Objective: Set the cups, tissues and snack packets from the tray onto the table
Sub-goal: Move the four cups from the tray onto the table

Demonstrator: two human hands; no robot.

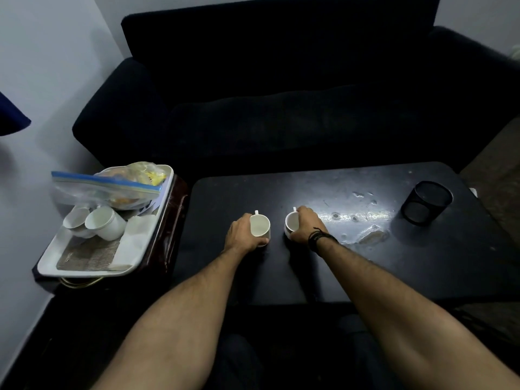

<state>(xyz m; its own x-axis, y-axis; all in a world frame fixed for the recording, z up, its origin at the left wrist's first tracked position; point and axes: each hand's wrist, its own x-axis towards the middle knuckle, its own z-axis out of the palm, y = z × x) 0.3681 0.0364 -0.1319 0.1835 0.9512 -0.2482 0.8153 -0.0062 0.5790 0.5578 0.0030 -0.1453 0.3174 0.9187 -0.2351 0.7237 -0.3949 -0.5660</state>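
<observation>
Two white cups stand upright on the black table (323, 266), side by side near its middle. My left hand (242, 232) wraps the left cup (260, 226); my right hand (305, 226) grips the right cup (292, 224). At the left, a white tray (53, 266) sits on a dark side stand. It holds two more white cups (105, 222) lying tilted, white tissues (136, 235) and clear zip-top snack packets (118, 184) piled at its far end.
A black mesh holder (426, 202) stands at the table's far right. A dark sofa (281, 94) runs behind the table. The table surface has worn, shiny patches (371, 236) right of my right hand. A pale wall is at the left.
</observation>
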